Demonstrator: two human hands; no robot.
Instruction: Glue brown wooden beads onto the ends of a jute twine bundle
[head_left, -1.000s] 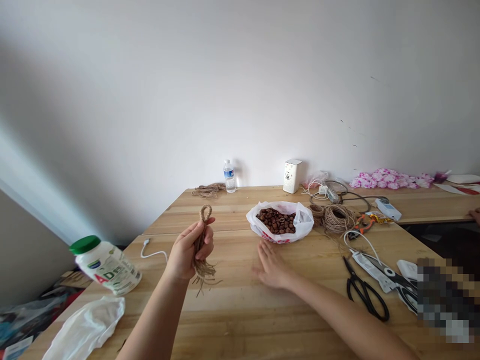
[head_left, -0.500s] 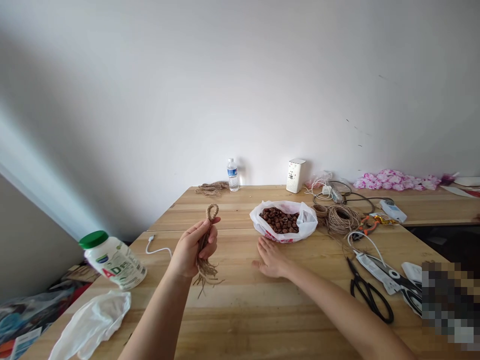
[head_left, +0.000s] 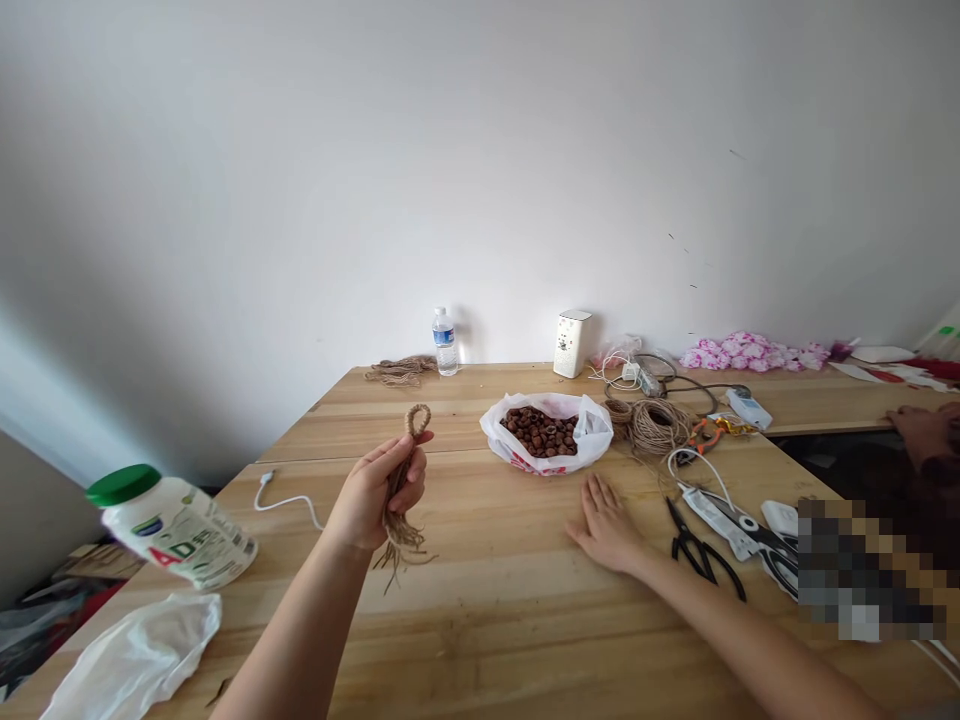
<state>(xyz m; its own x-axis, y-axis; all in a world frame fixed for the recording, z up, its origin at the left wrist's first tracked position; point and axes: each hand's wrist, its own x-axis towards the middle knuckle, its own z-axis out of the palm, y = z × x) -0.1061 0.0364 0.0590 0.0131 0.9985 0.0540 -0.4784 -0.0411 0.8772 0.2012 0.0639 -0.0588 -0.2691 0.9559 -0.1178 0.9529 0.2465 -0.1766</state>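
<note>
My left hand (head_left: 375, 492) is closed around a bundle of jute twine (head_left: 401, 535) held upright above the wooden table (head_left: 487, 610); a wrapped loop sticks out above my fingers and frayed ends hang below my palm. My right hand (head_left: 606, 526) lies flat on the table with fingers spread and holds nothing. It rests just left of black scissors (head_left: 701, 555) and in front of a white plastic bag of brown beads (head_left: 546, 432).
A coil of twine (head_left: 656, 425), cables, orange pliers and packets lie right of the bag. A green-capped jar (head_left: 171, 526) and a crumpled white bag (head_left: 127, 660) sit at the left edge. Water bottle (head_left: 444, 342) and white box (head_left: 570, 344) stand by the wall. Another person's hand (head_left: 919, 432) shows at right.
My right hand has slid to the right across the table, toward the scissors. My left hand keeps the twine bundle raised. The view has shifted a little to the right.
</note>
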